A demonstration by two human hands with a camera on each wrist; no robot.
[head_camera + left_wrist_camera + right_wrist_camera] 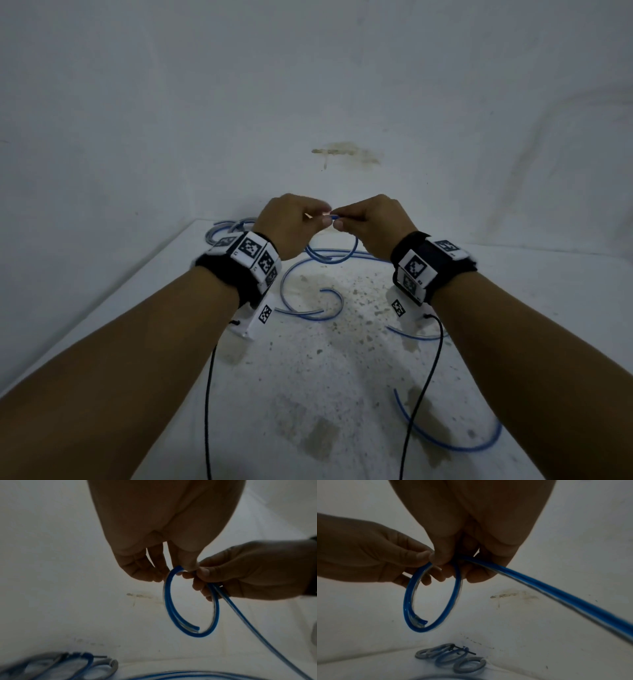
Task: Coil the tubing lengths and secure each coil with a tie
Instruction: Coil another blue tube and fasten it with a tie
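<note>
A length of blue tubing (344, 257) is bent into one small loop (166, 601) hanging under my two hands, above the far middle of the table. My left hand (317, 219) pinches the top of the loop on its left side, thumb against fingers. My right hand (342, 222) grips the top where the strands cross (458, 561). The cut end (424, 622) of the tubing lies inside the loop at its bottom. Its long tail (556, 597) runs off to the right and down toward the table.
Several small coils (450, 657) held by a black tie (467, 651) lie in the back left corner (224, 231). Loose blue lengths curl over the stained white table (342, 394): in the middle (301, 270) and at the front right (445, 443). Black wrist cables (207, 411) hang down.
</note>
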